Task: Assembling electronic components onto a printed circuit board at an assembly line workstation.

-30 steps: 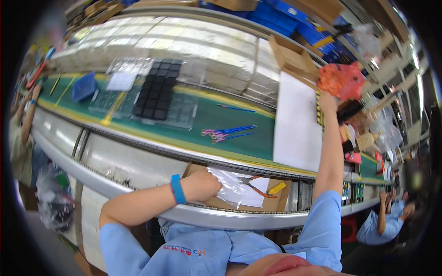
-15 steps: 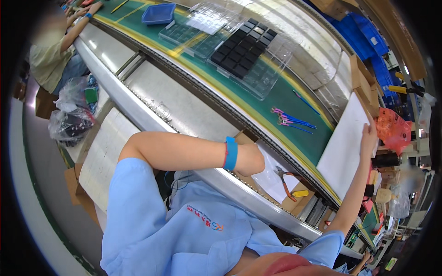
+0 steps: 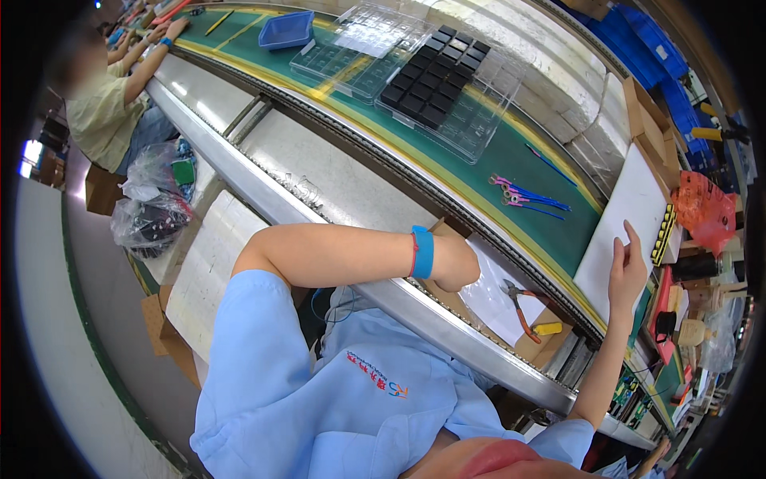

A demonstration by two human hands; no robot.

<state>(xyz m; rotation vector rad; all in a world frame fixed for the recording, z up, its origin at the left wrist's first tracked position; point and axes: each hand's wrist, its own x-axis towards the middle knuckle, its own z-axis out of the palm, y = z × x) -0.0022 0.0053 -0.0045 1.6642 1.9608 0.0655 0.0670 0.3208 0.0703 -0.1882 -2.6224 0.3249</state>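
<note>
My left hand, a blue band on its wrist, is curled over the open drawer beneath the bench edge; its fingertips are hidden, so I cannot make out what is in it. A white sheet lies in that drawer, with orange-handled pliers and a small yellow piece beside my left hand. On the right, my right hand is open above the near part of a flat white board, index finger and thumb apart. A yellow-and-black strip lies along the board's right side.
On the green bench mat are blue cables with pink ends, a thin blue cable, clear trays with black square pieces, and a blue bin. A co-worker sits far left. A red plastic bag hangs right.
My right hand has drawn back toward me from the board's right edge, its fingers now raised. The yellow-and-black strip has come into sight. My left hand keeps its pose; the whole view has shifted slightly.
</note>
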